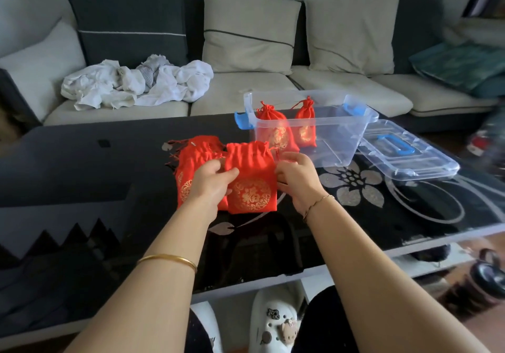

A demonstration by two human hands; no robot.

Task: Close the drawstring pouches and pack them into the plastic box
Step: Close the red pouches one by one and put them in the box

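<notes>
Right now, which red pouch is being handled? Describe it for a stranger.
On the black glass coffee table, left of the clear plastic box, lies a pile of red fabric drawstring pouches. It is the pouch in front, held between the left hand and right hand, mouth uncinched.

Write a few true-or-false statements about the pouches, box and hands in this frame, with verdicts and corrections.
1. Two cinched pouches stand inside the plastic box. True.
2. The lid is clipped onto the box. False: it lies on the table, to the right of the box.
3. The left hand and the right hand both hold the front pouch by its sides. True.
4. The front pouch's mouth is drawn tight. False: its top is spread wide, not cinched.
5. The spare pouches lie on the sofa. False: they are stacked on the table, beside the left hand.
</notes>
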